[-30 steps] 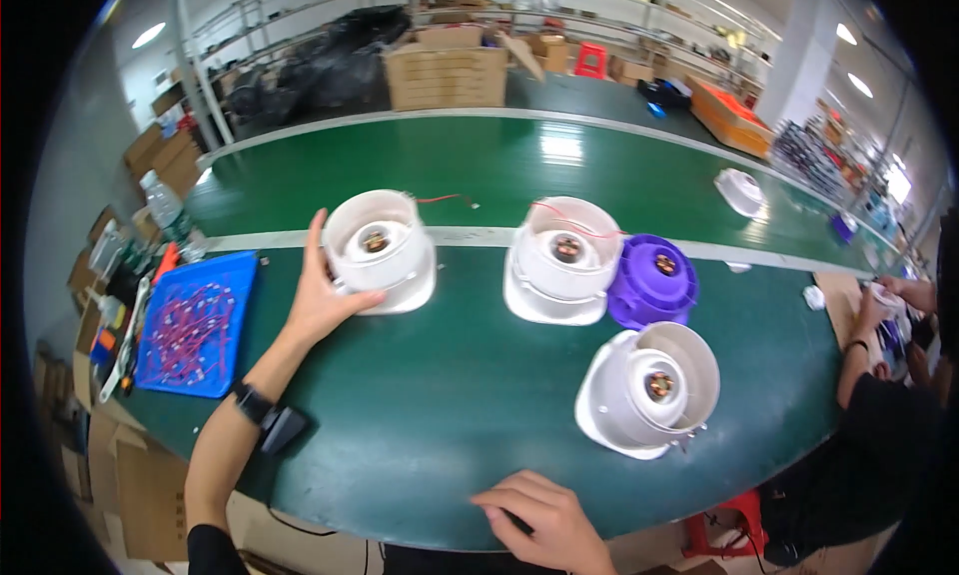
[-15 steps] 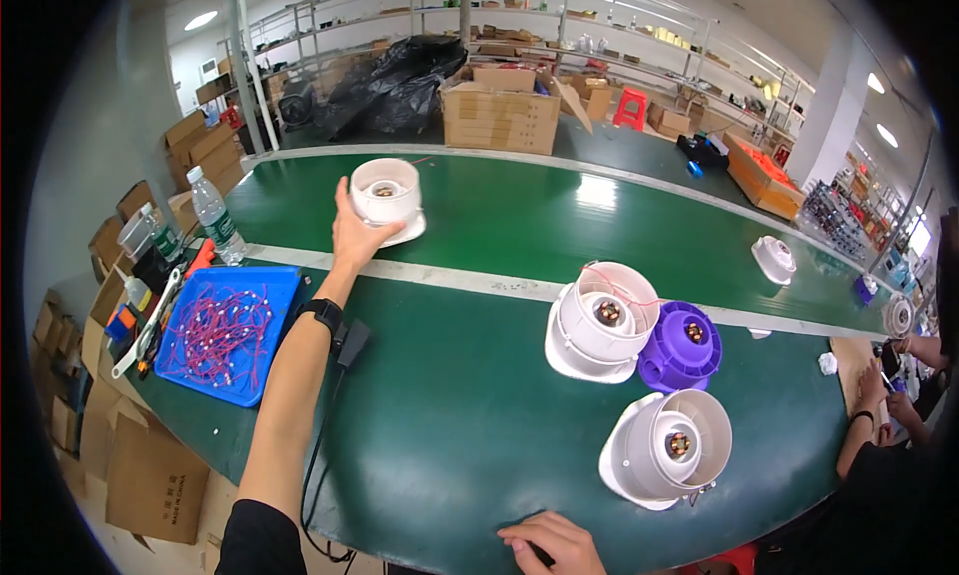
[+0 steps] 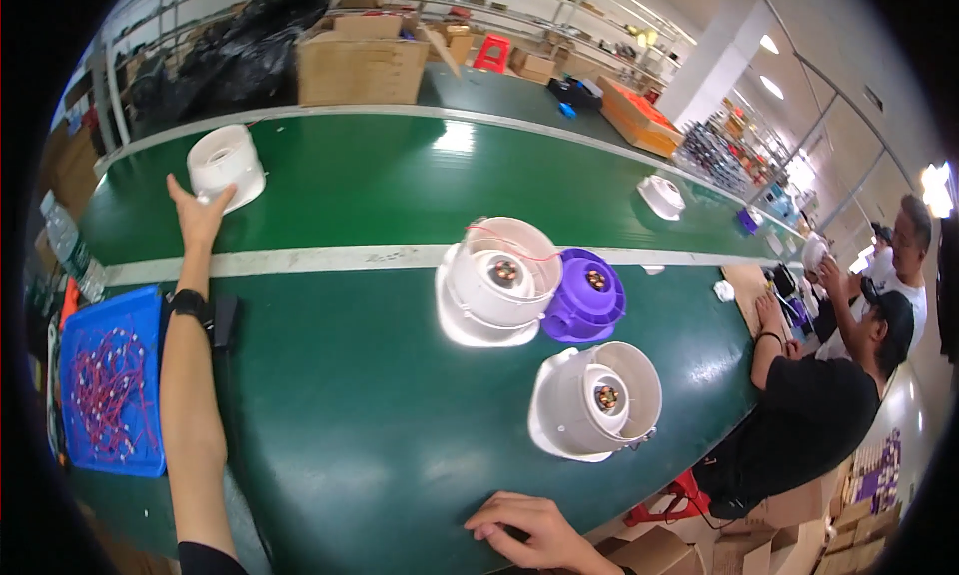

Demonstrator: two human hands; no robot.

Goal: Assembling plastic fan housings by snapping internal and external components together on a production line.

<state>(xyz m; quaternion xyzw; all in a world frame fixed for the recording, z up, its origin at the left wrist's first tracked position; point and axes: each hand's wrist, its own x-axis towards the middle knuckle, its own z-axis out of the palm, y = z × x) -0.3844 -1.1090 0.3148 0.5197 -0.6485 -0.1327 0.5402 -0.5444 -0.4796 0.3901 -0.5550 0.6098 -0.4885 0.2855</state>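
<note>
My left hand [image 3: 200, 213], arm fully stretched toward the far left, lies with fingers spread against the near side of a white round housing [image 3: 226, 163] standing on the far green tabletop [image 3: 380, 175]; nothing is clamped. My right hand [image 3: 529, 527] rests flat, fingers loosely apart, on the near tabletop edge, holding nothing. Right of centre stand a second white housing [image 3: 496, 280], a purple housing [image 3: 586, 295] touching it, and a tilted white housing [image 3: 597, 400] nearer me. A blue tray [image 3: 105, 390] of red wires lies left.
</note>
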